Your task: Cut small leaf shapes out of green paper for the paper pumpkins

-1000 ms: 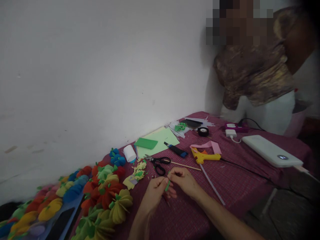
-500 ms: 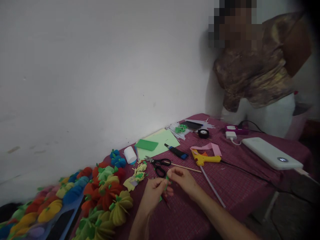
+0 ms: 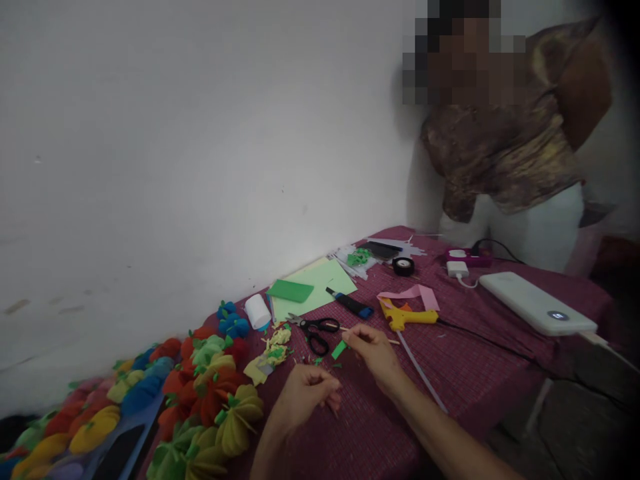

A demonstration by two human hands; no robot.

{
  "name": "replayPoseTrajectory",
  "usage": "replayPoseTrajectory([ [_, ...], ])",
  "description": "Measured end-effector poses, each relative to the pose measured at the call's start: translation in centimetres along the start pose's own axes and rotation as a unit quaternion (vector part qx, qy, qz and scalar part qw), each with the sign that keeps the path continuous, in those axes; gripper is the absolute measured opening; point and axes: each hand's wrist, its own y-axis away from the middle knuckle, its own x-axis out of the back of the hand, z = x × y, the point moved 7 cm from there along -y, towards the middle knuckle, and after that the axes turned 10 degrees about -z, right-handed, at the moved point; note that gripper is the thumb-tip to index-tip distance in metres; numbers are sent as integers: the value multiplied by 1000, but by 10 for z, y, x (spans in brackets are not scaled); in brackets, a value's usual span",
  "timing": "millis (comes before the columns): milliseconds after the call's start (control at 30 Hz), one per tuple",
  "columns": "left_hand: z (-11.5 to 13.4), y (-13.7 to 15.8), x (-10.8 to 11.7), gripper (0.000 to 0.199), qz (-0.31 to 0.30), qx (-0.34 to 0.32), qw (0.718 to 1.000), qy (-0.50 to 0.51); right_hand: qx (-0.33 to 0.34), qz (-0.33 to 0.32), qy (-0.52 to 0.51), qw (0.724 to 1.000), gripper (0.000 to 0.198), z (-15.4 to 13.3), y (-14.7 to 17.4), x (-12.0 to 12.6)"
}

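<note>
The maroon tablecloth (image 3: 360, 427) runs under everything in front of me. Above it, the left hand (image 3: 307, 393) has its fingers curled loosely in; I can't tell from here whether anything sits inside. The right hand (image 3: 373, 353) pinches narrowly, thumb against fingers, on the upper end of a small green strip. Black scissors (image 3: 306, 325) lie just beyond. The green strip (image 3: 339, 349) slants down and leftward from those right fingertips, near the scissor handles. I'd judge it almost weightless, soft and bendable, not slippery, easily creased or torn if squeezed. One end between thumb and forefinger seems the best hold. Tiny green flecks (image 3: 337, 365) lie close by.
</note>
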Motion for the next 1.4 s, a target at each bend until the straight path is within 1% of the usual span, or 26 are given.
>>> replayPoseTrajectory([
  [33, 1, 1, 3, 31, 9, -6, 1000, 9, 2, -1, -1, 1000, 26, -1, 0, 0],
  [133, 4, 2, 12, 35, 63, -43, 994, 77, 4, -26, -4, 1000, 25, 1, 0, -5],
  [200, 5, 0, 11, 41, 74, -56, 991, 99, 3, -44, -5, 999, 24, 3, 1, -9],
  [333, 3, -8, 1, 37, 75, -61, 995, 27, -5, -72, -6, 997, 22, 8, 1, -15],
  [433, 3, -8, 1, 36, 83, -67, 994, 1, -9, -84, 1, 996, 21, 10, 2, -18],
  [533, 6, -6, 3, 36, 73, -70, 995, -12, -8, -88, 10, 996, 20, 9, 4, -19],
  [667, 10, -3, 4, 36, 71, -67, 995, -11, -6, -78, 29, 997, 20, 8, 3, -16],
  [833, 8, 0, 11, 37, 97, -63, 991, 60, 15, -6, 74, 997, 26, 0, 1, 0],
  [900, 8, 2, 14, 36, 100, -68, 988, 94, 41, 6, 93, 995, 19, -5, 3, 2],
  [933, 7, 3, 14, 35, 96, -69, 987, 110, 72, -4, 111, 991, 17, -10, 5, 0],
  [967, 7, 4, 13, 34, 88, -67, 986, 126, 114, -23, 137, 984, 19, -15, 7, -5],
  [1000, 7, 4, 12, 33, 80, -64, 985, 140, 163, -51, 169, 971, 24, -21, 11, -11],
  [1067, 6, 4, 9, 32, 64, -58, 983, 163, 253, -107, 240, 931, 34, -27, 19, -26],
  [1100, 6, 4, 8, 33, 56, -56, 982, 170, 281, -123, 268, 913, 35, -28, 21, -32],
  [1133, 6, 4, 6, 33, 49, -54, 982, 172, 293, -129, 284, 904, 34, -27, 22, -34],
  [1167, 7, 4, 5, 34, 44, -51, 983, 170, 294, -131, 289, 901, 31, -25, 22, -35],
  [1200, 7, 4, 5, 36, 43, -49, 983, 170, 284, -130, 281, 907, 27, -23, 20, -35],
  [1233, 7, 4, 5, 39, 49, -47, 982, 174, 256, -126, 254, 924, 23, -20, 16, -33],
  [1300, 9, 5, 9, 49, 78, -51, 975, 200, 161, -114, 168, 966, 15, -9, 9, -28],
  [1333, 10, 6, 12, 52, 102, -64, 969, 217, 108, -108, 125, 980, 14, -3, 6, -26],
  [1400, 14, 8, 18, 48, 151, -104, 955, 233, 27, -108, 64, 992, 22, 7, 6, -28],
])
